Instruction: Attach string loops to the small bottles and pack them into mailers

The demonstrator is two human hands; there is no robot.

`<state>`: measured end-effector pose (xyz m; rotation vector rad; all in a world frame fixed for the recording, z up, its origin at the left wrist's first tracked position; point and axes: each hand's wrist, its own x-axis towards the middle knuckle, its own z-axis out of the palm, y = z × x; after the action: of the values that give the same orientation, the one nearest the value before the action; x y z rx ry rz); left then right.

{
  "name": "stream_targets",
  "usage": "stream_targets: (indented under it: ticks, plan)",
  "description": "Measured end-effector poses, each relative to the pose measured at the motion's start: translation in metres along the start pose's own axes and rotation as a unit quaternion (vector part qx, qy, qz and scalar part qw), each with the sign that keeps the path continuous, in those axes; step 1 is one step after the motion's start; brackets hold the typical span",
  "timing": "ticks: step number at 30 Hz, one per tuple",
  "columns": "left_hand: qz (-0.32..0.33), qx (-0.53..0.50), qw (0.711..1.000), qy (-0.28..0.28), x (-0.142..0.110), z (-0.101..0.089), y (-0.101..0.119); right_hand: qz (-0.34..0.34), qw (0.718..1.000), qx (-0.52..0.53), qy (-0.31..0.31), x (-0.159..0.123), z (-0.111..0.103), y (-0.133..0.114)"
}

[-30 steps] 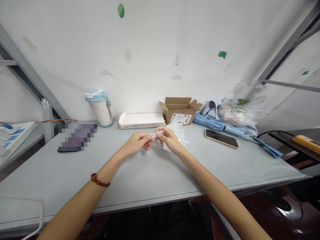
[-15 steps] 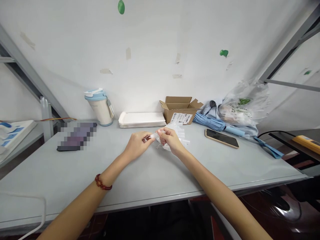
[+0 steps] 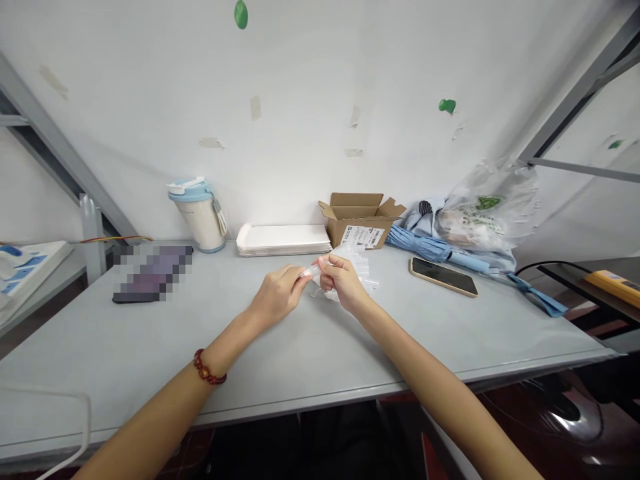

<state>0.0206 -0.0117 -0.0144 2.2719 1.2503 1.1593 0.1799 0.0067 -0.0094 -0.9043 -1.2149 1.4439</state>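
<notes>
A small translucent plastic piece [image 3: 312, 271], perhaps a little tube or bag, is held between both hands above the middle of the desk. My left hand [image 3: 276, 293] is closed in a pinch on its left end. My right hand [image 3: 341, 283] pinches the other end between thumb and fingers. Fingers cover much of the piece, so its exact kind cannot be told. Just behind and beside my right hand lies a heap of clear plastic pieces [image 3: 364, 268], partly hidden by that hand.
Along the wall stand a cream tumbler [image 3: 201, 223] with a blue lid, a stack of white envelopes [image 3: 285, 240] and an open cardboard box [image 3: 357, 223]. On the right are a phone [image 3: 443, 276], a folded blue umbrella [image 3: 425, 245] and a plastic bag [image 3: 487, 213]. A dark pixelated object [image 3: 155, 273] lies left.
My left hand has turned slightly and its fingers have closed further over the left end of the plastic piece. My right hand has barely moved.
</notes>
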Motion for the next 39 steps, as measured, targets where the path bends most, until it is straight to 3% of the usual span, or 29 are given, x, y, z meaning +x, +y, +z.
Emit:
stream_targets:
  ticks: [3,6,10,13,15,17,21,24,27,34,39]
  plan:
    - [0.015,0.016,0.999,0.026,-0.001,0.002,0.000,0.013,1.000,-0.003,0.002,-0.001,0.000,-0.002]
    - [-0.079,-0.117,0.990,-0.023,0.002,-0.003,0.005,-0.029,0.998,-0.061,-0.003,0.000,-0.002,-0.003]
    - [-0.247,-0.361,0.895,-0.082,0.008,-0.012,0.005,-0.147,0.970,-0.192,0.000,-0.002,-0.003,-0.003]
    - [-0.292,-0.415,0.857,-0.093,0.010,-0.014,0.001,-0.161,0.957,-0.240,0.004,-0.002,-0.004,-0.001]
    - [-0.283,-0.402,0.866,-0.092,0.010,-0.014,0.001,-0.137,0.964,-0.228,0.007,-0.001,-0.005,0.001]
    - [-0.249,-0.358,0.895,-0.091,0.009,-0.014,0.004,-0.116,0.973,-0.200,0.012,0.000,-0.005,0.003]
    - [-0.150,-0.195,0.967,-0.064,0.006,-0.013,0.012,-0.051,0.994,-0.095,0.015,-0.001,-0.001,0.004]
    - [-0.108,-0.104,0.988,-0.029,0.004,-0.010,0.011,0.011,1.000,-0.024,0.008,-0.002,0.003,0.004]
    - [-0.119,-0.114,0.986,-0.022,0.005,-0.005,0.003,0.011,0.999,-0.027,0.020,0.001,0.002,0.006]
    - [-0.211,-0.248,0.945,0.021,0.013,-0.013,-0.007,-0.105,0.978,-0.163,0.079,0.007,-0.008,0.005]
    - [-0.235,-0.309,0.922,-0.010,0.015,-0.017,-0.006,-0.147,0.959,-0.230,0.073,0.005,-0.010,0.001]
